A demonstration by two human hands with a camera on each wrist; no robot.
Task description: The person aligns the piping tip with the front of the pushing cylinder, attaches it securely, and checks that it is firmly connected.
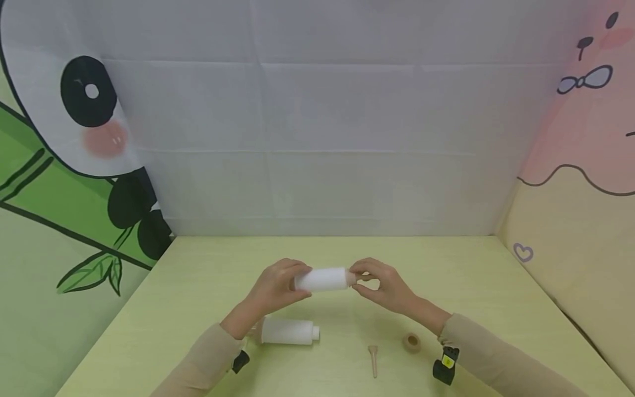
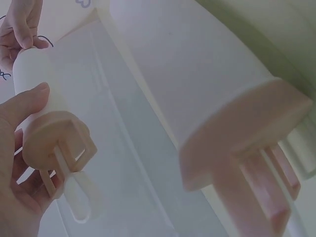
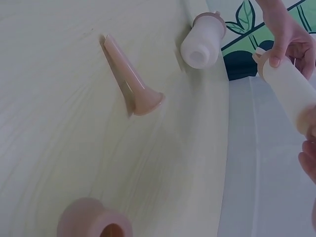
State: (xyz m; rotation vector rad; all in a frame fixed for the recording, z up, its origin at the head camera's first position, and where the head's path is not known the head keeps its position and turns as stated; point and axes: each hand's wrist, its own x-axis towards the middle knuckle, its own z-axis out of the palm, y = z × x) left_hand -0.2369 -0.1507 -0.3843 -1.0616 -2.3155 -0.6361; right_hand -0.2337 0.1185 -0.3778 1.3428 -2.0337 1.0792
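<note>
A white cylindrical bottle [image 1: 322, 279] is held sideways above the table. My left hand [image 1: 278, 284] grips it near its left end, which carries a pinkish-beige cap [image 2: 47, 140] with a frame and a pale loop, seen in the left wrist view. At the other end my right hand [image 1: 389, 286] pinches a pinkish nozzle piece [image 1: 351, 277] against the bottle's mouth; the fingers partly hide it. A second white bottle [image 1: 288, 331] lies on the table beside my left forearm, its narrow neck pointing right and its capped end partly behind the wrist.
On the yellow table [image 1: 342, 380] lie a slim pinkish funnel-shaped piece [image 1: 373, 361] and a round pinkish collar [image 1: 412, 343] with a hole, near my right forearm. A pale cloth wall [image 1: 337, 165] closes the back; printed cartoon panels stand at both sides.
</note>
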